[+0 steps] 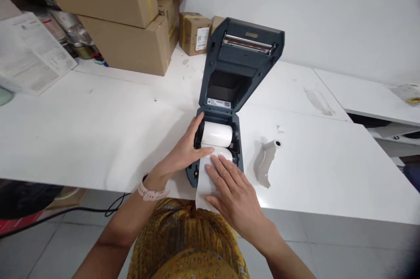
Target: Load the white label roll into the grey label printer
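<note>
Two hands (234,195) touch white paper (204,182) at an open printer (239,62)

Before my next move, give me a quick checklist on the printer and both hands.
1. Lid up: ok, it stands open.
2. Roll inside the printer: ok, it lies between the dark holders.
3. Paper out at the front: ok, its end reaches past the front edge.
4. Paper straight: cannot tell, the right hand covers part of it.
5. Hands clear of the lid's path: not ok, the left hand is at the printer's left edge and the right is on the paper.
</note>
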Action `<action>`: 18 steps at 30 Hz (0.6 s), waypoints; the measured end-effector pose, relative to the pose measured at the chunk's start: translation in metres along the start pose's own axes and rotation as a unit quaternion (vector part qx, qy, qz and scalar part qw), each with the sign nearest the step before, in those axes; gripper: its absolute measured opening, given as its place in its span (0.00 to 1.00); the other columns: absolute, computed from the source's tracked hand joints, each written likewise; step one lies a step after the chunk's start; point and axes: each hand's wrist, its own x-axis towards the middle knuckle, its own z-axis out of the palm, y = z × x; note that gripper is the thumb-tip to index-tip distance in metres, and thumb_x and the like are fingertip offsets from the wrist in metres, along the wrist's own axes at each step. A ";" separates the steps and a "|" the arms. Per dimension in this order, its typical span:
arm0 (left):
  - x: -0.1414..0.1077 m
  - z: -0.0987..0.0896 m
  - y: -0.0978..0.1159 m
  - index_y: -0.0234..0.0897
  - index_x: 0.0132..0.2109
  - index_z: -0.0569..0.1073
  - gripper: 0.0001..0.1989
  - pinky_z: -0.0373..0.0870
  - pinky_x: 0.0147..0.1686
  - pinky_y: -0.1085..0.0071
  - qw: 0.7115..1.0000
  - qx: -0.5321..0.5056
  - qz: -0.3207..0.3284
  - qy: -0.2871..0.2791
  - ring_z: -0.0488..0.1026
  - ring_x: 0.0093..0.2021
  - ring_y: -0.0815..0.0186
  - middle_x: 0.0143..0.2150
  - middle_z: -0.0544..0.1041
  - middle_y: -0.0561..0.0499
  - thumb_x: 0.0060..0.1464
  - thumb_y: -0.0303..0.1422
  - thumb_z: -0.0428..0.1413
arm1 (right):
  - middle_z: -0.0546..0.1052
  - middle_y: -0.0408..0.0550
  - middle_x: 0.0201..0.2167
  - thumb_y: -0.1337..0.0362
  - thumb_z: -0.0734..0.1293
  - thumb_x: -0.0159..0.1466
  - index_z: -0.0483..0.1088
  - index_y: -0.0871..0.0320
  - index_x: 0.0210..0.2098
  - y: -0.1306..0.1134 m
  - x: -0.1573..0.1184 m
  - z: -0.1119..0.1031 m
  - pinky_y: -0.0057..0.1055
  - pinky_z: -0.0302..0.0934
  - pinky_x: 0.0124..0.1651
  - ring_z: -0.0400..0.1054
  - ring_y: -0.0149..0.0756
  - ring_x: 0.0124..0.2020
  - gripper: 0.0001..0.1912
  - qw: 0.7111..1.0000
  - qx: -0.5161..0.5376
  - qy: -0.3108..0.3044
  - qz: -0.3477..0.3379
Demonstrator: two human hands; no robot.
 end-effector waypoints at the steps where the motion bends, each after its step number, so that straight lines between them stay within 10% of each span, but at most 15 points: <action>1: -0.008 0.003 0.000 0.47 0.79 0.41 0.51 0.41 0.78 0.50 1.000 -0.008 -0.009 0.005 0.36 0.82 0.51 0.83 0.38 0.49 0.60 0.46 0.61 | 0.64 0.59 0.73 0.55 0.63 0.74 0.55 0.62 0.74 -0.004 0.001 0.001 0.52 0.67 0.70 0.53 0.52 0.77 0.34 1.000 -0.011 0.014 0.006; 14: -0.038 0.024 -0.007 0.48 0.77 0.54 0.41 0.54 0.76 0.51 0.989 -0.114 -0.030 0.089 0.50 0.79 0.51 0.80 0.54 0.49 0.63 0.42 0.61 | 0.69 0.63 0.70 0.54 0.65 0.73 0.67 0.63 0.66 -0.029 0.010 -0.001 0.51 0.75 0.62 0.65 0.57 0.71 0.28 0.997 -0.042 0.036 0.057; 18: -0.057 0.038 -0.007 0.51 0.77 0.52 0.44 0.64 0.72 0.52 0.971 -0.188 -0.070 0.127 0.55 0.78 0.48 0.80 0.54 0.48 0.61 0.45 0.63 | 0.74 0.48 0.67 0.55 0.65 0.73 0.68 0.50 0.65 -0.007 0.000 -0.021 0.45 0.77 0.62 0.69 0.45 0.69 0.23 0.989 0.138 0.039 0.043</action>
